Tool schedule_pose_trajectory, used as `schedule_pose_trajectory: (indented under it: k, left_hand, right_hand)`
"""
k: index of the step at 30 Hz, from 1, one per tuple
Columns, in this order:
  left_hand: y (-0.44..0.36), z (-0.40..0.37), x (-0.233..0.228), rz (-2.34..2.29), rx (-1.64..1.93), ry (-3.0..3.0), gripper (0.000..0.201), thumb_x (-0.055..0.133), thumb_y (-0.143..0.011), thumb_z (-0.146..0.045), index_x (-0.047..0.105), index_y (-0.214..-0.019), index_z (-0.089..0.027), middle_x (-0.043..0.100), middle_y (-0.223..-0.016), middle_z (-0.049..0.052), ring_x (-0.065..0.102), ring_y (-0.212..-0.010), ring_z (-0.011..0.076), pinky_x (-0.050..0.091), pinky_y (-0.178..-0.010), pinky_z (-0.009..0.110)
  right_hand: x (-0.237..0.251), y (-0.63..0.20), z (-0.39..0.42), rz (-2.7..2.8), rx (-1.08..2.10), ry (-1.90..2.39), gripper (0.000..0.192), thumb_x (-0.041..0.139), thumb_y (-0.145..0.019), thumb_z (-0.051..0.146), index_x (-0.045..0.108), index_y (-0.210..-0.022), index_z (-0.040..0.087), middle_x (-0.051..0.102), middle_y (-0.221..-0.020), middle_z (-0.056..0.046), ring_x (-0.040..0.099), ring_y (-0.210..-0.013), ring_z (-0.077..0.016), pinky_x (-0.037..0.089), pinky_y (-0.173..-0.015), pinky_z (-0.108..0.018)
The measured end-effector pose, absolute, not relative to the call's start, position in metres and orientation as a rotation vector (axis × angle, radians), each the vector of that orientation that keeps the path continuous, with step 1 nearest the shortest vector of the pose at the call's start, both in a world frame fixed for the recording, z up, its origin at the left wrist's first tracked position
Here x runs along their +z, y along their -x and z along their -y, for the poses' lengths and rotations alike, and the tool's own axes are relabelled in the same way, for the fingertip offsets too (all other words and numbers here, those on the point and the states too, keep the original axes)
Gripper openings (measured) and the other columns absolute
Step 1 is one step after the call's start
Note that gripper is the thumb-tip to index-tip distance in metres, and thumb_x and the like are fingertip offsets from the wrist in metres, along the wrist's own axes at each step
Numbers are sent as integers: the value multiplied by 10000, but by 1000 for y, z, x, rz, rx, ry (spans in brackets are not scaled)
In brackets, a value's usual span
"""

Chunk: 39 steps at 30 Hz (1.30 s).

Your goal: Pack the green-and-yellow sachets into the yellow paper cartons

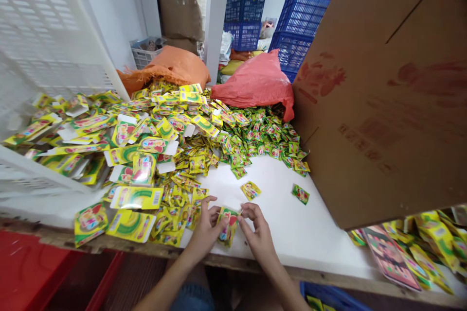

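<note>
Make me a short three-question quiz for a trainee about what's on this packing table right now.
1. True or false: both hands hold the same small yellow-green sachet.
2. Which lies right of the red plastic bag? A) white plastic crate B) big brown cardboard box C) orange woven sack
3. Fill in: the crates stacked at the back are ____ in colour.

Key
1. True: the left hand and right hand pinch it from either side over the white tabletop.
2. B, the big brown cardboard box.
3. Blue, the blue plastic crates.
</note>
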<state>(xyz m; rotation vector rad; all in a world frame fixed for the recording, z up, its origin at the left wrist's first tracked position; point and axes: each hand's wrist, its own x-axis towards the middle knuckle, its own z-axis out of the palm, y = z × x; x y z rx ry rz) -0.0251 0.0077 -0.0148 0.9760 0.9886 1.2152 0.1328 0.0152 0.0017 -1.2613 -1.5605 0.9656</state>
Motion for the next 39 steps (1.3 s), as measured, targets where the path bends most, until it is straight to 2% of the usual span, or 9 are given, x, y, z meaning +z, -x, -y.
schedule_pose_trajectory:
  k: [5,10,12,14,17,21,24,29,39]
  left_hand:
    - [27,-5,-7,-953,1119,-1109,349,585,-776,-302,425,-1072,-210,614,-858,27,618,-792,167,460,-708,261]
    - [27,-5,0,-985,1052,-1212,352,558,-793,-284,478,-1126,-207,602,-870,21,603,-763,155,449,-686,241]
    - [26,-6,1,-1010,1028,-1232,337,557,-792,-296,502,-1111,-203,598,-847,12,591,-727,146,441,-651,228]
    - [26,-6,0,-1012,1018,-1222,290,556,-790,-318,516,-1049,-196,596,-814,3,583,-697,140,433,-615,216]
    - [25,-5,-3,-1020,1045,-1198,205,557,-787,-342,504,-916,-192,582,-776,-10,568,-652,124,424,-579,202]
    - [25,-3,-5,-1046,1172,-1129,261,579,-775,-304,482,-998,-209,590,-892,16,592,-749,138,464,-677,232]
    - [25,-4,1,-1032,1149,-1192,251,561,-789,-293,544,-1016,-188,620,-956,59,601,-842,171,469,-772,275]
    - [24,-6,7,-1126,1204,-1328,156,558,-786,-260,660,-852,-162,663,-928,70,600,-898,198,455,-823,286]
    - [13,-12,18,-1224,1200,-1255,161,581,-764,-267,670,-781,-134,682,-742,56,619,-713,181,479,-689,265]
  right_hand:
    - [0,-137,-17,1661,1049,1239,217,485,-836,376,581,-868,185,613,-810,-37,568,-801,-178,444,-747,-284]
    - [-2,-140,-14,1693,1045,1241,338,419,-869,399,594,-680,179,584,-726,-25,544,-754,-170,430,-719,-274]
    - [-6,-138,-14,1655,1023,1230,292,446,-856,400,607,-747,182,572,-728,-17,541,-748,-162,431,-709,-267]
    - [-10,-134,-15,1547,1034,1227,259,473,-843,396,568,-982,200,537,-679,19,527,-667,-137,434,-640,-245]
    - [-13,-129,-17,1443,1046,1231,407,489,-838,383,427,-1202,212,493,-621,58,505,-589,-119,423,-578,-224]
    - [-4,-128,-20,1580,1069,1198,221,504,-833,351,615,-933,189,626,-826,-33,574,-797,-161,443,-724,-260]
    - [5,-132,-20,1633,1040,1170,171,543,-811,328,641,-803,188,646,-864,-47,580,-843,-177,439,-758,-273]
    - [13,-136,-15,1698,1006,1230,173,550,-809,328,658,-853,200,656,-831,-37,578,-759,-165,442,-699,-268]
    - [22,-135,-21,1649,973,1356,198,554,-797,366,622,-808,180,624,-697,-8,529,-653,-143,426,-637,-246]
